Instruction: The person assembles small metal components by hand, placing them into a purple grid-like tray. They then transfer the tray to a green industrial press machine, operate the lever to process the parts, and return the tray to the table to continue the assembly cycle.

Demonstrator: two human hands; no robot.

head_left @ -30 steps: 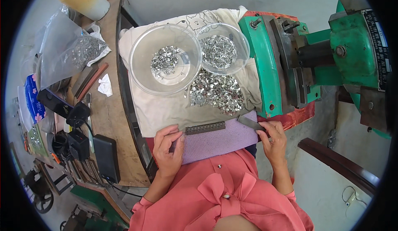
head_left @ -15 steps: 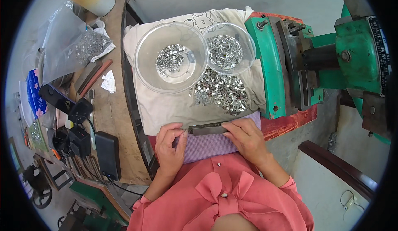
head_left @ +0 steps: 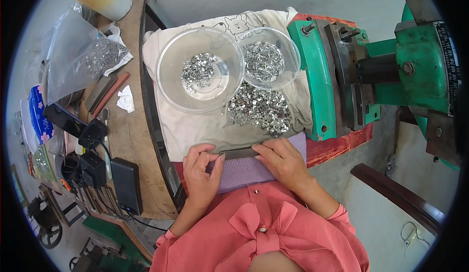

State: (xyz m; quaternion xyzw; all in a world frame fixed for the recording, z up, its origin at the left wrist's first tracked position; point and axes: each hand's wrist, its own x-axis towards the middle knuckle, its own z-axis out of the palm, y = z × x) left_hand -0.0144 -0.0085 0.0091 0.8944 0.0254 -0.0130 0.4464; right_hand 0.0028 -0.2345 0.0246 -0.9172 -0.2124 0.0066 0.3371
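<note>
got a dark metal bar (head_left: 238,152) up in front of me, lying crosswise just over the near edge of the pale cloth, above my lap. left hand (head_left: 201,170) has its left end, thumb nearest me, fingers on the far side; right hand (head_left: 282,160) pinches the other end, fingertips over the top edge. both grasping, neither clenched hard afaict. prob held by the ends so it stays level & the long face is free. can't tell if it's 1 pc or 2 stacked.

under it, purple cloth (head_left: 246,172) on my lap, prob there as padding & to catch drops. just beyond, a heap of small shiny metal bits (head_left: 261,110) sits loose on the pale cloth (head_left: 188,136), prob close for easy picking. behind that, big clear tub (head_left: 171,74) w/ a few bits in it, & right beside it a smaller clear tub (head_left: 292,65) w/ thin metal pins, prob sep tubs so the kinds don't mix.

green machine (head_left: 312,79) stands to the rt of the cloth. off left, wooden worktop (head_left: 129,137) w/ a clear plastic bag (head_left: 68,62) of bits & a black box (head_left: 126,184) w/ cable, out of elbow room.
</note>
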